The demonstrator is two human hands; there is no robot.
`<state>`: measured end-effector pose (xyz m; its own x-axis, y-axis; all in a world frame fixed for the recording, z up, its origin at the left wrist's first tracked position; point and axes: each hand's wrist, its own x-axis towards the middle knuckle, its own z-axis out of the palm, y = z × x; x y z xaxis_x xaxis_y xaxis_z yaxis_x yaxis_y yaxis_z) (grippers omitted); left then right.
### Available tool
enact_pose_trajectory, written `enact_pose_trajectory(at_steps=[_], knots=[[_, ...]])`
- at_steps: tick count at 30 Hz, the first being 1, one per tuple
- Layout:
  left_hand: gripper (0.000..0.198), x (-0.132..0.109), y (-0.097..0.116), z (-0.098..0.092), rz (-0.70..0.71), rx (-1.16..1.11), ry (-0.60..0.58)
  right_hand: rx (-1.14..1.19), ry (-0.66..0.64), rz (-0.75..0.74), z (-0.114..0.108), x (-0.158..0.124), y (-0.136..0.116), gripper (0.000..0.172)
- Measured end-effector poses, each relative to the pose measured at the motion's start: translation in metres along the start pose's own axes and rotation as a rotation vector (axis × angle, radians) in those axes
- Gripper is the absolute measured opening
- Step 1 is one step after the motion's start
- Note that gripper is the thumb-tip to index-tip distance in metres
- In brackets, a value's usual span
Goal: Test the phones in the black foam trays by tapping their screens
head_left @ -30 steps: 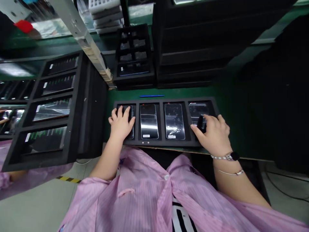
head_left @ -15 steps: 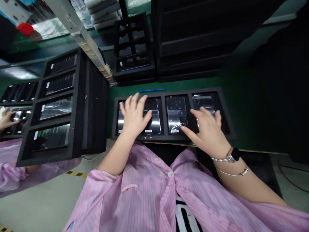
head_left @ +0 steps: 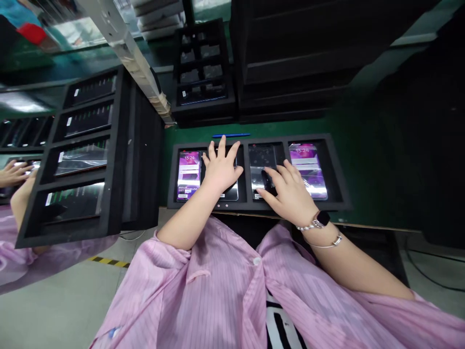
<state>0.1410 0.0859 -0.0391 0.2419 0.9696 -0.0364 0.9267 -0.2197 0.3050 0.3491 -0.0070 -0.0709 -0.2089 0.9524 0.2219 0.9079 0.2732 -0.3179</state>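
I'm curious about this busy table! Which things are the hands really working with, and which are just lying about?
Working with:
left hand
right hand
four phones, first, second, third, fourth
their black foam tray

Just lying about:
blue pen
black foam tray of phones at left
black trays behind

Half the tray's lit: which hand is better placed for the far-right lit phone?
Right, likely: the right hand rests on the dark third phone beside the lit one; the left hand is farther off, over the second phone.
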Motion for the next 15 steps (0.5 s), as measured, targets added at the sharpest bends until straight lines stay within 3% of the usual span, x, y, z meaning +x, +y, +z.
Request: enact_pose_trajectory(at_steps=[5,9,11,12,13,15], knots=[[0.076,-0.018,-0.013,-0.009,0.064,-0.087,0.128,0.061,-0.004,0.04,-0.011,-0.003,0.002,0.07],[0.066,-0.068,-0.063,-0.028,0.097,-0.184,0.329,0.038,0.157,0.141,-0.03,-0.027,0.042,0.071],[0.065,-0.098,-0.092,-0.033,-0.027,-0.234,0.377,0.018,0.274,0.278,-0.033,-0.045,0.073,0.092],[0.067,-0.111,-0.105,-0.034,-0.107,-0.272,0.372,0.015,0.297,0.424,-0.032,-0.054,0.088,0.097],[0.07,-0.123,-0.115,-0.033,-0.187,-0.323,0.346,0.018,0.3,0.588,-0.029,-0.061,0.1,0.098],[0.074,-0.14,-0.128,-0.027,-0.319,-0.443,0.274,0.138,0.259,0.768,-0.022,-0.071,0.118,0.096]])
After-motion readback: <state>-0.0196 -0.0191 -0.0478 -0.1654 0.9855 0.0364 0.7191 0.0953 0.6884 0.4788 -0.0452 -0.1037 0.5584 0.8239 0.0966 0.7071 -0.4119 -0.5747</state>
